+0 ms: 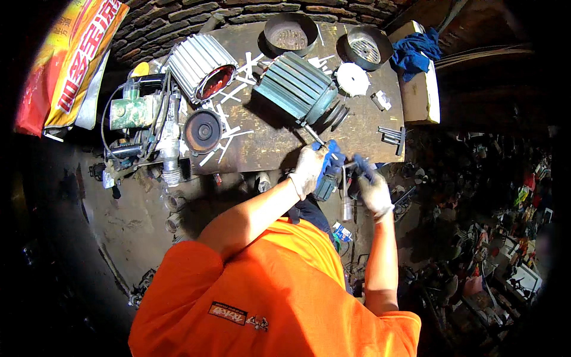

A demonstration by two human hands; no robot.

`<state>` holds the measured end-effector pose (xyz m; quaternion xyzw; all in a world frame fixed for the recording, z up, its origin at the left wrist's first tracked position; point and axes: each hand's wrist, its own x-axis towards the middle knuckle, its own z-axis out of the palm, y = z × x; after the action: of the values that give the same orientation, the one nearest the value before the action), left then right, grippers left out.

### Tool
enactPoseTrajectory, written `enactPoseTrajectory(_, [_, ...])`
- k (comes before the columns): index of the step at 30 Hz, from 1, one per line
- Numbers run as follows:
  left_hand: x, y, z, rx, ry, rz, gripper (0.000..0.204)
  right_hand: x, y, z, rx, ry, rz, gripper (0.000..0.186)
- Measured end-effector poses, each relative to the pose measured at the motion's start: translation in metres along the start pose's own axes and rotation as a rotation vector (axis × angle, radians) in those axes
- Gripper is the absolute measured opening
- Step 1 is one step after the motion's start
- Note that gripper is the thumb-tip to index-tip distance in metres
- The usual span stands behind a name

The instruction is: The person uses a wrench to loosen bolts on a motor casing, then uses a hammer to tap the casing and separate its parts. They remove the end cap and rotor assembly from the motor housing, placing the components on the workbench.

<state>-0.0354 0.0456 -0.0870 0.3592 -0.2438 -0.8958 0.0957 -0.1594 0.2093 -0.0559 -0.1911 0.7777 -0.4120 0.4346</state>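
A green finned electric motor (297,86) lies on the wooden bench, its metal shaft (312,134) pointing toward me over the near edge. My left hand (312,166), in a white and blue work glove, is closed around the end of that shaft. To its right, my gloved right hand (376,191) is raised with fingers curled, slightly blurred. They grip a bent metal tool (346,193) with a thin rod and a thicker cylindrical end hanging down; its exact kind is unclear. A dark grooved pulley (338,117) rests beside the motor.
Left of the motor stand a silver finned motor housing (199,64), a round dark end cover (203,132) and a green power tool (132,113). Two round fan covers (291,35) and a white fan (353,80) lie farther back. Scrap (488,238) covers the floor at right.
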Motion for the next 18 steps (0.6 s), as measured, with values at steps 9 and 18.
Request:
enactPoseTrajectory(9, [-0.004, 0.013, -0.001, -0.032, 0.054, -0.022, 0.028, -0.017, -0.058, -0.005, 0.544, -0.145, 0.06, 0.054])
enactPoseTrajectory(18, [0.001, 0.014, -0.007, -0.066, 0.075, -0.026, 0.027, -0.031, -0.059, -0.001, 0.6, -0.335, -0.087, 0.057])
